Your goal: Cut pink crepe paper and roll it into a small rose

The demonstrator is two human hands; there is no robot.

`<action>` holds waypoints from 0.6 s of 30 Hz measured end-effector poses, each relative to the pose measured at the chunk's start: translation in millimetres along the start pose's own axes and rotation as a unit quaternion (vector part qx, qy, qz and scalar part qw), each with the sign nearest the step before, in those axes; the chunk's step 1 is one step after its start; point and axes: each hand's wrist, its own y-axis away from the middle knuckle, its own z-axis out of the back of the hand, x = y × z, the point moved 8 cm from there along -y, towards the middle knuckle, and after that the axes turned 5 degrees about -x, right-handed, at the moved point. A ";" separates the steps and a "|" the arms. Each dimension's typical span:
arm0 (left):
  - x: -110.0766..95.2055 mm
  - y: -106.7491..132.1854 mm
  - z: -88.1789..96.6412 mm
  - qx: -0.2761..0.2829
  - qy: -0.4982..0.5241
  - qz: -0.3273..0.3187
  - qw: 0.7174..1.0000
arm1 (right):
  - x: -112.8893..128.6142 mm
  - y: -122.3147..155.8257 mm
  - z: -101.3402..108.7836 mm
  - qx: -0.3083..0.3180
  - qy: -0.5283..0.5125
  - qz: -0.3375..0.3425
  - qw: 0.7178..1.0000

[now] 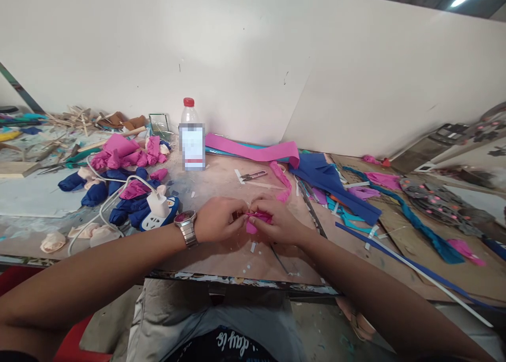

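My left hand (218, 218) and my right hand (276, 222) meet over the middle of the worktable (221, 256), both pinched on a small folded piece of pink fabric (253, 224). A metal wristwatch (186, 226) sits on my left wrist. A pink fabric strip (281, 178) trails on the table just beyond my right hand. Small scissors (253, 175) lie a little farther back.
A plastic bottle with a red cap (191, 135) stands at the back. Finished pink (122, 152) and blue fabric flowers (97, 192) pile at the left beside a white power strip (158, 210). Blue cloth (332, 183), teal strips and scraps cover the right side.
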 end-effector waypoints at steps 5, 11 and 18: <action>-0.5 0.2 1.8 0.001 0.033 0.012 0.999 | -2.0 0.7 -0.2 0.000 -0.006 -0.002 1.000; 3.4 -1.7 0.2 0.019 0.104 0.050 0.993 | -0.9 0.6 0.9 -0.006 0.017 0.005 1.000; 14.5 -3.5 -13.7 0.059 0.232 0.101 0.966 | 8.8 1.2 1.8 -0.013 0.072 0.060 0.996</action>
